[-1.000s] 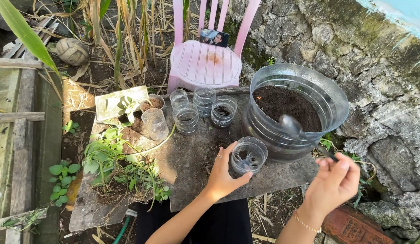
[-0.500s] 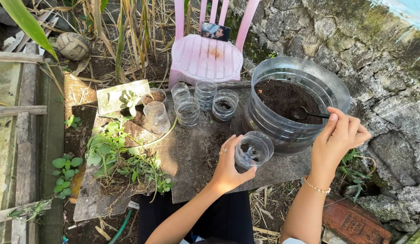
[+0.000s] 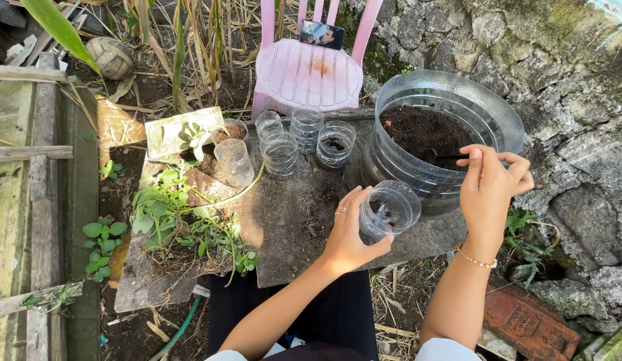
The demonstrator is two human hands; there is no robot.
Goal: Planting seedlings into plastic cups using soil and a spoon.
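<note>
Since the earlier frame the right hand point(image 3: 488, 184) is sinking its spoon point(image 3: 439, 157) deeper into the soil.
Left hand point(image 3: 351, 234) is gripping the clear cup point(image 3: 390, 210), tilted above the worktop point(image 3: 291, 227), beside the big soil tub point(image 3: 451, 127).

Glossy clear plastic cup point(image 3: 390, 212), rough weathered wooden board point(image 3: 291, 220)

**Spoon in the soil tub, cup held beside it**

The left hand point(image 3: 351, 234) grips a small clear plastic cup point(image 3: 390, 210), tilted, just beside a large clear tub point(image 3: 451, 127) of dark soil. The right hand point(image 3: 490, 190) holds a dark spoon point(image 3: 439, 158) dipped into that soil. More clear cups point(image 3: 304, 137) stand on the table point(image 3: 291, 227), near leafy seedlings point(image 3: 177, 220).
</note>
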